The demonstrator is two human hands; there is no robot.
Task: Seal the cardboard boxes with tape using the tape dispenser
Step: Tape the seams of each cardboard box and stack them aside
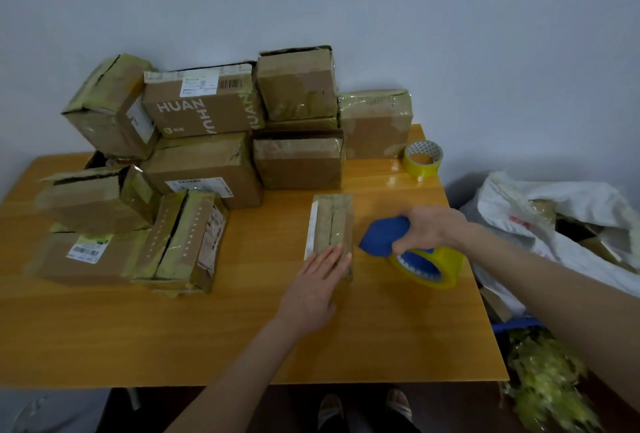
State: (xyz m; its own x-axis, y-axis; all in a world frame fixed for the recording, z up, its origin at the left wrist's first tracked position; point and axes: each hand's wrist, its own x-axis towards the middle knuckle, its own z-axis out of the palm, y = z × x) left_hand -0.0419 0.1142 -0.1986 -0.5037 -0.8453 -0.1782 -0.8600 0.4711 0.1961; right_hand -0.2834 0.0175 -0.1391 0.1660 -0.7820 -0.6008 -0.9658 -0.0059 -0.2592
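Under the near edge of the table (242,339) my feet (330,412) show on the floor. Off the table to my right lies a heap of crumpled tape (550,384), and beyond it a white bag (561,200) with cardboard inside.

On the table straight ahead lies the box (330,221), long side pointing away from me, its top covered in tape. Nothing stands between it and my hands. Behind it and to the left, the pile (207,159) of taped boxes is stacked up to the wall, several tilted, one printed HUAN. A spare roll (422,159) stands on end near the far right corner, just beside the pile.

My left hand (317,289) lies flat, fingers straight and together, pressing on the near end of the box. My right hand (433,230) is just right of the box, fingers curled from above around the dispenser (382,235), gripping it. Its blue nose points toward the box but stays apart from it, and its yellow roll (445,268) sits on the side toward me.

My right hand covers the dispenser's handle, and I cannot make out its blade or whether it touches the table. The labels on the pile are too blurred to read. The bag runs out of view at the right edge.
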